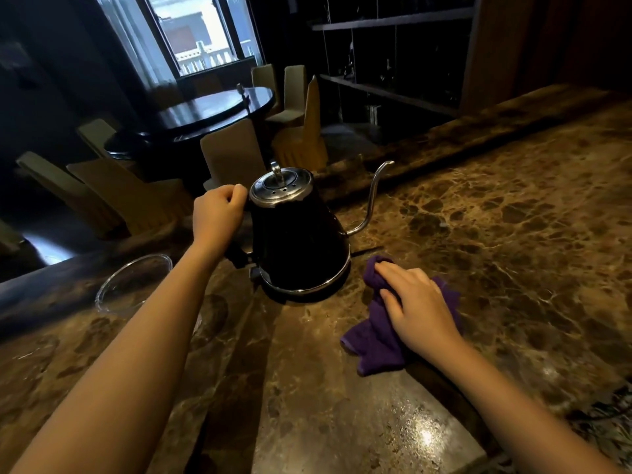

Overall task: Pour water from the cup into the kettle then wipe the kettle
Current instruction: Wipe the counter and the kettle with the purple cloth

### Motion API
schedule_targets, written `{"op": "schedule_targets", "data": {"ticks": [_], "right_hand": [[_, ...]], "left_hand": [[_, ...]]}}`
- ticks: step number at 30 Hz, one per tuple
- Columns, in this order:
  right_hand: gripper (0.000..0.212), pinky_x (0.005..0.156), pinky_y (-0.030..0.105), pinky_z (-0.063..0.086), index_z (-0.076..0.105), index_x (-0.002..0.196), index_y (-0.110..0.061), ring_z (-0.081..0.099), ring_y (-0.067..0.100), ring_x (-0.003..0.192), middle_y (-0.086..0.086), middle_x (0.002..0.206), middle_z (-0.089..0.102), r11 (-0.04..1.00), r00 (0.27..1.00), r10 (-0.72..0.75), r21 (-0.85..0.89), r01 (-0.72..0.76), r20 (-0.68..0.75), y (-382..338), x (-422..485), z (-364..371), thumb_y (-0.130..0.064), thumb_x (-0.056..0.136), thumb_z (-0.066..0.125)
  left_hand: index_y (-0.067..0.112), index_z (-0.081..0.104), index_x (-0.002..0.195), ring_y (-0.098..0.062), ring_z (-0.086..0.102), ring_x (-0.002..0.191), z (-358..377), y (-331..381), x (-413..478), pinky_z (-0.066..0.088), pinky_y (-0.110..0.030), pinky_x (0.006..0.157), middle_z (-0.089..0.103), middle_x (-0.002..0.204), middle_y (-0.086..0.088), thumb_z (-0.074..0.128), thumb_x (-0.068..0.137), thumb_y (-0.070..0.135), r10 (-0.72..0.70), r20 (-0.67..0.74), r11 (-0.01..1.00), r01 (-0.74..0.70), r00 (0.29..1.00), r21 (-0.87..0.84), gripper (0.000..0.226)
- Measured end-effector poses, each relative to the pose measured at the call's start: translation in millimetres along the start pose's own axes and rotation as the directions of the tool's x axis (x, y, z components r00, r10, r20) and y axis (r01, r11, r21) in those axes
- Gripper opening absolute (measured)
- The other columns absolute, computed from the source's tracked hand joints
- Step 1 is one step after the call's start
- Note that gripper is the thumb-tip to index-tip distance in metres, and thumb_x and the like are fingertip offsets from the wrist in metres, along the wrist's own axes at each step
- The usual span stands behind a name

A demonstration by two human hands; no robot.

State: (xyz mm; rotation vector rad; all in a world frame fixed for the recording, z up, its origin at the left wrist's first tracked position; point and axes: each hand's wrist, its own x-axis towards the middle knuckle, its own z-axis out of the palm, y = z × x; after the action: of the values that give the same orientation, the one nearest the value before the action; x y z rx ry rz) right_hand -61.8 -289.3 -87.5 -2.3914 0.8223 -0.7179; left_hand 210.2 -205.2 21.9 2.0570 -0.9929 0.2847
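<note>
A black gooseneck kettle (297, 248) with a steel lid stands on its base on the brown marble counter (513, 217). Its thin spout points right. My left hand (219, 213) is closed around the kettle's handle on its left side; the handle is mostly hidden by the hand. A crumpled purple cloth (372, 340) lies on the counter just right of the kettle. My right hand (417, 302) rests on top of it, fingers curled into the fabric. A clear glass cup (133, 285) stands left of my left forearm and looks empty.
The counter's far edge runs just behind the kettle. Beyond it are a dark round table (212, 111) and several covered chairs (232, 159). Dark shelves (393, 87) stand at the back right. Bare marble stretches to the right and toward me.
</note>
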Motion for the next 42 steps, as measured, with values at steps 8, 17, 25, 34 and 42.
{"op": "schedule_targets", "data": {"ticks": [8,17,25,34,42], "right_hand": [[0.023,0.094,0.044,0.035,0.047,0.113,-0.012,0.042,0.032,0.116,0.005,0.125,0.053,0.990,0.971,0.108,-0.112,-0.085,0.215,-14,60,6,-0.018,0.091,0.041],[0.035,0.093,0.041,0.032,0.042,0.125,-0.013,0.042,0.027,0.110,0.004,0.136,0.045,0.951,0.964,-0.116,-0.251,0.177,0.241,-13,17,10,-0.013,0.090,0.039],[0.037,0.089,0.038,0.035,0.039,0.129,-0.017,0.044,0.025,0.113,-0.002,0.136,0.046,0.965,0.990,-0.087,-0.238,0.112,0.113,-10,21,15,-0.016,0.092,0.037],[0.034,0.091,0.040,0.035,0.044,0.124,-0.014,0.044,0.025,0.107,0.000,0.130,0.050,0.959,0.982,-0.141,-0.230,0.167,0.127,-7,29,10,-0.012,0.090,0.041],[0.052,0.112,0.037,0.020,0.019,0.145,-0.015,0.024,0.024,0.135,0.003,0.155,0.023,0.935,0.971,-0.194,0.273,0.227,-0.143,-76,44,18,-0.024,0.095,0.031]], "left_hand": [[0.018,0.039,0.042,-0.005,0.032,0.038,4,0,3,0.026,-0.018,0.044,0.036,0.044,-0.001,0.049,0.083,0.016,0.022,0.011,0.991,-0.020,1.000,-0.131,0.042],[0.014,0.041,0.042,-0.015,0.031,0.045,8,0,1,0.028,-0.025,0.047,0.036,0.043,-0.004,0.048,0.082,0.016,0.010,-0.041,0.986,-0.017,0.999,-0.167,0.041],[0.016,0.040,0.042,-0.006,0.032,0.038,9,-4,3,0.029,-0.021,0.046,0.038,0.036,0.007,0.048,0.081,0.012,0.024,-0.024,0.979,-0.028,0.999,-0.204,0.040],[0.012,0.042,0.044,-0.022,0.035,0.048,11,-3,2,0.030,-0.029,0.049,0.038,0.045,-0.007,0.048,0.082,0.013,0.039,-0.062,0.976,-0.051,0.997,-0.210,0.039],[0.005,0.045,0.047,-0.010,0.033,0.046,14,2,3,0.029,-0.025,0.047,0.038,0.044,-0.003,0.049,0.081,0.012,0.054,0.000,0.970,-0.053,0.999,-0.239,0.035]]}}
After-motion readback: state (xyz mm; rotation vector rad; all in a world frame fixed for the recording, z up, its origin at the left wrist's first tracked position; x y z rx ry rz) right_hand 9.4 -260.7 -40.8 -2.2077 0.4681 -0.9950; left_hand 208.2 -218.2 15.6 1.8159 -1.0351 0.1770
